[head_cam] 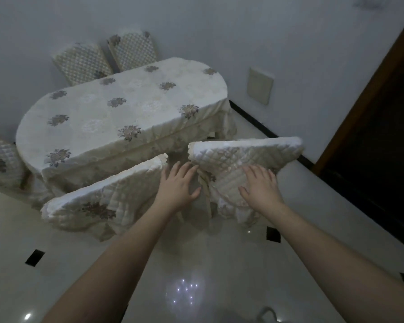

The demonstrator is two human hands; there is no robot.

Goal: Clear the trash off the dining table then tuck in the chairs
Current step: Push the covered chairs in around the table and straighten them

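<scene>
An oval dining table (117, 108) under a cream floral cloth stands ahead, its top bare. Two quilted-cover chairs sit at its near side with their backs toward me: the left chair (98, 194) and the right chair (240, 155). My left hand (177, 183) hovers with fingers spread in the gap between the two backs, at the right chair's left edge by its tie. My right hand (259, 185) lies flat, fingers spread, against the back of the right chair. Neither hand holds anything.
Two more covered chairs (107, 57) stand at the table's far side against the wall, and another (0, 159) at the left end. A dark wooden door frame (369, 108) is on the right. The glossy tiled floor (196, 276) lies in front of me.
</scene>
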